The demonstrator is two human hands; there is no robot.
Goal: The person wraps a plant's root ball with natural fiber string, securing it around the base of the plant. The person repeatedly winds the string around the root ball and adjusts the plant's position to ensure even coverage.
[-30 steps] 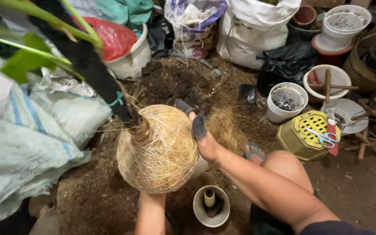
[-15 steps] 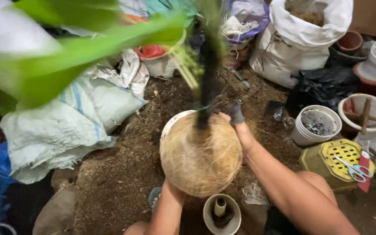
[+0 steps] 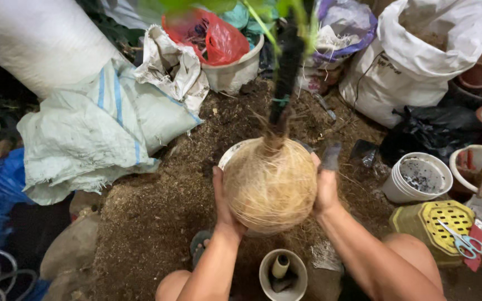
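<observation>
Fibre ball (image 3: pixel 270 187), round and straw-coloured, sits between my two hands above the soil-strewn ground (image 3: pixel 157 223), with a dark plant stem (image 3: pixel 285 72) rising straight out of its top toward blurred green leaves (image 3: pixel 252 11) near the upper edge. My left hand (image 3: pixel 222 198) is cupped flat against the ball's left side, fingers spread upward along the curve. My right hand (image 3: pixel 326 187) presses against the right side in the same way, palm on the fibre, with a dark-tipped finger (image 3: pixel 331 157) sticking up above the ball; neither hand pinches anything, both simply clasp the ball from opposite sides. Just behind the ball I can see the rim of a white pot (image 3: pixel 231 153), mostly hidden. Below my wrists stands a small white cup (image 3: pixel 283 273) with a pale cylinder and something dark inside. To my right lie a yellow perforated crate (image 3: pixel 430 220) with blue-handled scissors (image 3: pixel 458 241) resting on it, and a stack of white pots (image 3: pixel 417 178) nearby. Farther back are a large white sack (image 3: pixel 419 61), a black bag (image 3: pixel 430 131), and a white bucket (image 3: pixel 235 69) holding a red plastic bag (image 3: pixel 218 36). To my left, woven sacks (image 3: pixel 101 128) are heaped beside the soil.
</observation>
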